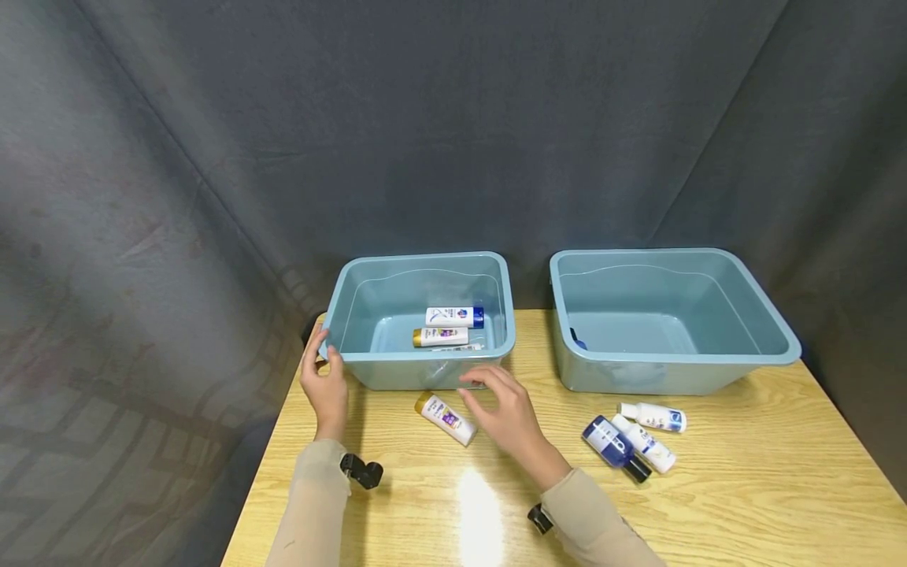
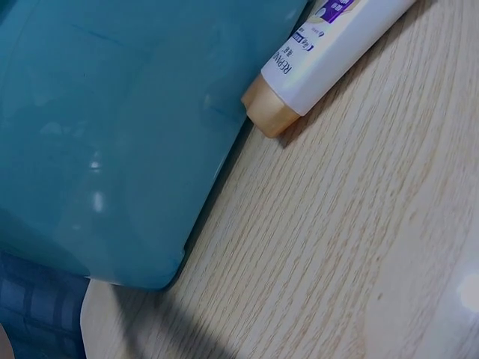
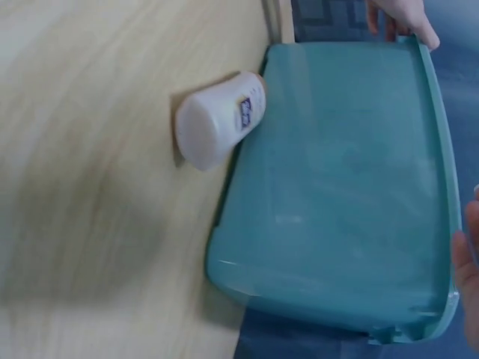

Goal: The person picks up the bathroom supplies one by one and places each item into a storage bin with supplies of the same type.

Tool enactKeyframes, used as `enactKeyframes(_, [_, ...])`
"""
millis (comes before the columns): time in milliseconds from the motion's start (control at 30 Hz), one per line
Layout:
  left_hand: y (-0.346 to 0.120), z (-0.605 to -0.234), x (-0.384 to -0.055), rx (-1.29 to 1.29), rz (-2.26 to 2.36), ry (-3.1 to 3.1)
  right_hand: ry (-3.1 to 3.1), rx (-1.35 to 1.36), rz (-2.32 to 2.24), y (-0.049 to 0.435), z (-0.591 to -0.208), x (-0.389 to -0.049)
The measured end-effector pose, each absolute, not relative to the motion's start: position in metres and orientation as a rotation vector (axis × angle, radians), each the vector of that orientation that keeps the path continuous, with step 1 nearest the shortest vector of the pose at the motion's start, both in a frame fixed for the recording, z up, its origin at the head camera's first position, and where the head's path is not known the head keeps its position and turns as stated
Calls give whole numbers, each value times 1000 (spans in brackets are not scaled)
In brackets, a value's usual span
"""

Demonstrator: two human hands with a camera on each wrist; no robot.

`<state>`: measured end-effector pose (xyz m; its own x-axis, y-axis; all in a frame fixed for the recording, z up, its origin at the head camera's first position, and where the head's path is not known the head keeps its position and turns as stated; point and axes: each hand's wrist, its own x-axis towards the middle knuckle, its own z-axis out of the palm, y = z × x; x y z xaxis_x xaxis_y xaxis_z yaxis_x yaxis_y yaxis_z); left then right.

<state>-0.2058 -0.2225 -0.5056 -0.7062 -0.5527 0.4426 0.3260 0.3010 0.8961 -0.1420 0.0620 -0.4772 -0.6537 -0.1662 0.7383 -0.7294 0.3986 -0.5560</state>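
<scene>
My left hand (image 1: 327, 390) grips the front left corner of the left blue plastic bin (image 1: 418, 370), thumb and fingers on either side of the rim. My right hand (image 1: 506, 409) hovers before that bin's front right part with fingers loosely bent and nothing in them. Between the hands, a white bottle with a gold cap (image 1: 446, 418) lies on the table, its cap end close against the bin's front wall. Inside the bin lie a white bottle with a blue cap (image 1: 453, 317), another gold-capped white bottle (image 1: 441, 337) and a third item (image 1: 460, 348), partly hidden by the front wall.
A second blue bin (image 1: 638, 376) stands to the right, a dark blue item (image 1: 578, 340) partly visible inside. Before it lie a dark blue bottle (image 1: 609, 442) and two white bottles (image 1: 646, 445) (image 1: 659, 417). A grey curtain (image 1: 453, 142) hangs behind the wooden table (image 1: 765, 472).
</scene>
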Motion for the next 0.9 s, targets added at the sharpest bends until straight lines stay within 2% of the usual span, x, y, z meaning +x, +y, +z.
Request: enactKeyframes(900, [-222, -504, -206, 203, -1518, -1813, -2365, 554, 1256, 48, -528, -118])
